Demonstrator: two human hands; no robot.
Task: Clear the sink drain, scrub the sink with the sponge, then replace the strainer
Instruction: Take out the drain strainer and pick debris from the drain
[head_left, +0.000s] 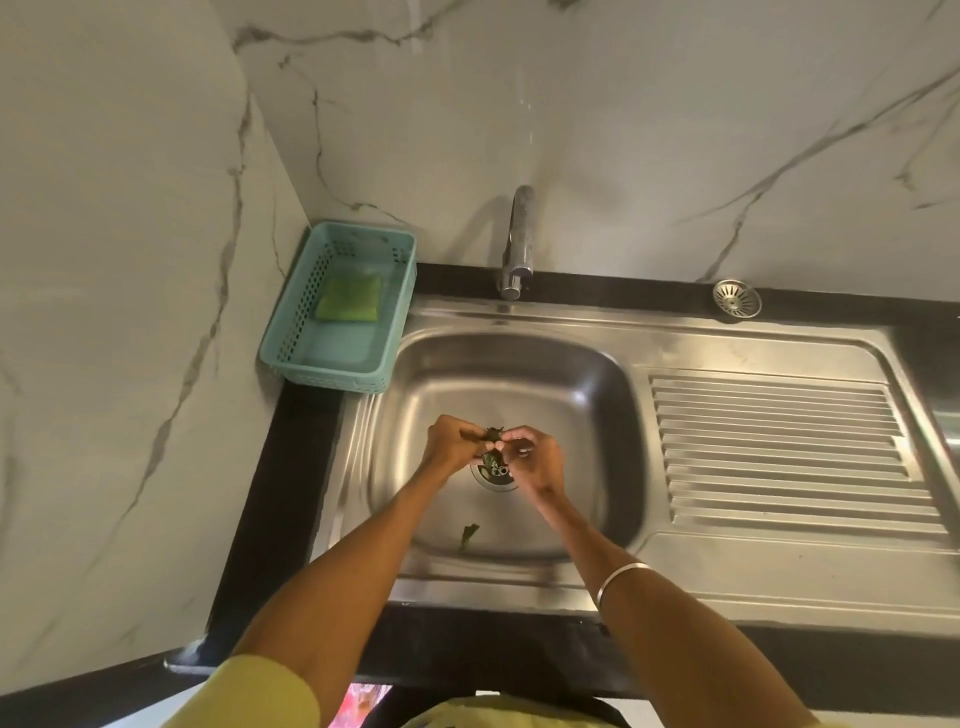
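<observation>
Nearest you, a limp green leaf scrap (467, 535) lay on the smooth steel floor of the sink (524, 384), just short of the drain (494, 475). Over that open drain your left hand (451, 444) and right hand (535, 457) met, fingers of both pinched on a dark, wet clump of leaves (491, 447). It looked soft and ragged, so in my judgement it could have torn or slipped from wet fingertips and dropped straight back down the uncovered hole. Farther off, the green sponge (349, 305), square and coarse-faced, sat in the perforated teal plastic basket (291, 332) at the left corner. The round metal strainer (736, 298) rested on the black counter ledge at the far right, well apart from the drain, beyond the ribbed draining board (779, 447)
</observation>
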